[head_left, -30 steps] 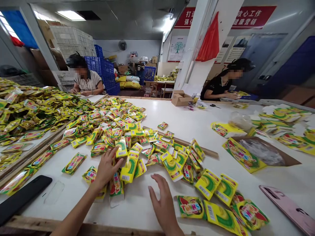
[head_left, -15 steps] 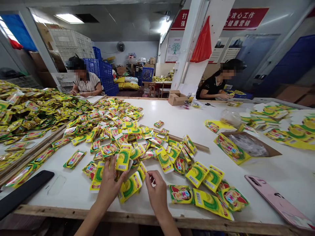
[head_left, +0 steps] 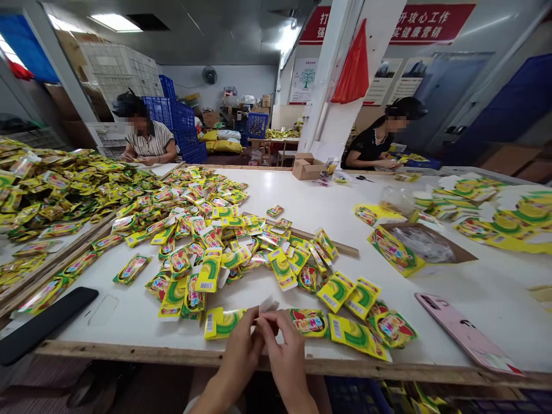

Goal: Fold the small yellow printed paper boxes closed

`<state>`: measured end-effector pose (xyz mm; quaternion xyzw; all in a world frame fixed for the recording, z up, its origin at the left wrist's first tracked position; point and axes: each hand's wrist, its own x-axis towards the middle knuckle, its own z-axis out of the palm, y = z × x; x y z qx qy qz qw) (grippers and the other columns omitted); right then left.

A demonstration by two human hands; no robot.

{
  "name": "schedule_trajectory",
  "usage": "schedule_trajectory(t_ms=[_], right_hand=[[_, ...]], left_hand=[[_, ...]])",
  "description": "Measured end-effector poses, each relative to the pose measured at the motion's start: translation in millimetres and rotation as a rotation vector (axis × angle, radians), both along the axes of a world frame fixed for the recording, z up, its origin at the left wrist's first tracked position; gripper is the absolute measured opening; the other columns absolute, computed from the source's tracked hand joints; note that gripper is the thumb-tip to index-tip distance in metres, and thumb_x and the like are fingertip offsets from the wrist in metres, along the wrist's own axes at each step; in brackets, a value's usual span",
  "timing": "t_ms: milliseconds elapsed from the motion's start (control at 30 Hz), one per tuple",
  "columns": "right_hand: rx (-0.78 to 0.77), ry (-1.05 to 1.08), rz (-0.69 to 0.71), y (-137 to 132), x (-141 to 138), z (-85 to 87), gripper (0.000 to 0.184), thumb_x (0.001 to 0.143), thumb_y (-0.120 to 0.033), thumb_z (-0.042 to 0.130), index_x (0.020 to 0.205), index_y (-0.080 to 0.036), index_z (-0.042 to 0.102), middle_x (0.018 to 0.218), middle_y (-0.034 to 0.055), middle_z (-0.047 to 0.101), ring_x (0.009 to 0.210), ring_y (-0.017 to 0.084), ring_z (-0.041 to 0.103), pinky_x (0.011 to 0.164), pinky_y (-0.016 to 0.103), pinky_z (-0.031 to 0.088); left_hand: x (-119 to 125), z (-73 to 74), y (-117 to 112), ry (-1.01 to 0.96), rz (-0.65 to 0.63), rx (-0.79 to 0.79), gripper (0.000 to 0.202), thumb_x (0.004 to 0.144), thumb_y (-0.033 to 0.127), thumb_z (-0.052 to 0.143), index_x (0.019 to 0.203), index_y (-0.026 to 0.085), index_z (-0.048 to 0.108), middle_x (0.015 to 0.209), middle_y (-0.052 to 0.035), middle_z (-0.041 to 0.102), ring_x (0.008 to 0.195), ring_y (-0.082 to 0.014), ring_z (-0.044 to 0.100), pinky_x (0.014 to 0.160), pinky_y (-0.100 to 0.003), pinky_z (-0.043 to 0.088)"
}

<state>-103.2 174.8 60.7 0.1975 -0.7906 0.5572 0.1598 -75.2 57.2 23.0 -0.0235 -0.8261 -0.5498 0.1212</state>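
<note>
At the front edge of the table, my left hand (head_left: 242, 344) and my right hand (head_left: 285, 345) meet with fingertips pinched together. A thin whitish piece (head_left: 268, 306) shows just above the fingertips; the rest of what they hold is hidden by the fingers. Left of my left hand lies a yellow-green packet (head_left: 218, 323) with a barcode, partly covered by that hand. A colourful lettered packet (head_left: 309, 323) lies right beside my right hand. Beyond the hands, a loose heap of similar packets (head_left: 207, 230) spreads over the white table (head_left: 302, 195).
A black phone (head_left: 52, 325) lies at left, a pink phone (head_left: 466, 333) at right. An open printed carton (head_left: 397, 250) holds clear plastic. Wooden strips (head_left: 319, 242) cross the table. A bigger packet pile (head_left: 64, 190) is far left. Two people (head_left: 150, 141) sit across the table.
My left hand has left the packets at left and moved right to join my right hand, which has come slightly nearer the table edge. The view has shifted slightly.
</note>
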Motion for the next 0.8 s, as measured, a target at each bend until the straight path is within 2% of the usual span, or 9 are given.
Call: schedule_trajectory(t_ms=[100,200,333,467,567,633,733,800], right_hand=[[-0.053,0.008,-0.122,6,0,-13.5,0.018,0.089,-0.031,0.057,0.103,-0.021,0.062,0.097,0.0064,0.064,0.085,0.019,0.06,0.075,0.029,0.051],[-0.135,-0.106,-0.175,15,-6,-30.6,0.026,0.086,-0.034,0.059,0.108,-0.02,0.059,0.105,0.009,0.064,0.092,0.021,0.062,0.079,0.033,0.053],[-0.176,-0.255,-0.009,22,-16,-40.2,0.021,0.088,-0.035,0.056,0.1,-0.019,0.064,0.097,0.008,0.068,0.087,0.021,0.066,0.078,0.031,0.055],[-0.078,-0.252,0.135,29,-32,-30.1,0.024,0.088,-0.037,0.056,0.095,-0.02,0.071,0.095,0.0087,0.071,0.09,0.024,0.066,0.08,0.034,0.053],[-0.055,-0.226,0.165,33,-43,-23.5,0.026,0.087,-0.041,0.057,0.091,-0.021,0.074,0.094,0.0094,0.071,0.093,0.025,0.065,0.082,0.036,0.052],[-0.072,-0.236,0.174,33,-48,-23.8,0.027,0.087,-0.042,0.058,0.087,-0.021,0.075,0.092,0.0094,0.071,0.091,0.025,0.065,0.081,0.035,0.052],[-0.102,-0.267,0.196,31,-49,-30.0,0.026,0.087,-0.041,0.059,0.083,-0.019,0.073,0.087,0.0086,0.07,0.086,0.024,0.066,0.077,0.033,0.052],[-0.162,-0.276,0.156,29,-47,-34.8,0.023,0.086,-0.04,0.061,0.091,-0.019,0.069,0.085,0.0069,0.069,0.082,0.022,0.066,0.075,0.032,0.052]], left_hand=[[-11,2.0,2,-0.068,-0.052,0.274,0.035,0.089,0.024,0.05,0.122,0.022,0.038,0.105,-0.01,0.066,0.092,-0.0218,0.065,0.083,-0.038,0.052],[-13,4.0,-2,-0.106,-0.174,0.489,0.042,0.09,0.025,0.052,0.123,0.026,0.027,0.108,-0.0078,0.063,0.089,-0.0187,0.065,0.079,-0.033,0.052],[-15,0.8,-9,-0.135,-0.242,0.449,0.028,0.089,0.026,0.053,0.114,0.024,0.04,0.104,-0.0061,0.062,0.092,-0.0187,0.063,0.08,-0.031,0.05],[-22,1.2,-16,-0.124,-0.19,0.339,0.021,0.087,0.023,0.054,0.108,0.021,0.05,0.104,-0.0061,0.062,0.096,-0.0202,0.062,0.085,-0.033,0.05],[-26,6.9,-19,-0.066,-0.121,0.239,0.019,0.084,0.019,0.056,0.103,0.019,0.058,0.111,-0.0085,0.062,0.107,-0.0225,0.059,0.094,-0.036,0.046],[-26,10.8,-19,-0.048,-0.129,0.219,0.018,0.083,0.017,0.055,0.101,0.018,0.061,0.11,-0.0089,0.063,0.106,-0.0228,0.059,0.093,-0.035,0.046],[-25,12.3,-16,-0.06,-0.156,0.255,0.017,0.083,0.016,0.054,0.099,0.018,0.06,0.104,-0.0078,0.066,0.1,-0.0217,0.062,0.09,-0.035,0.048],[-25,10.5,-15,-0.049,-0.136,0.315,0.025,0.083,0.015,0.054,0.107,0.02,0.055,0.106,-0.007,0.065,0.102,-0.0209,0.062,0.092,-0.035,0.048]])
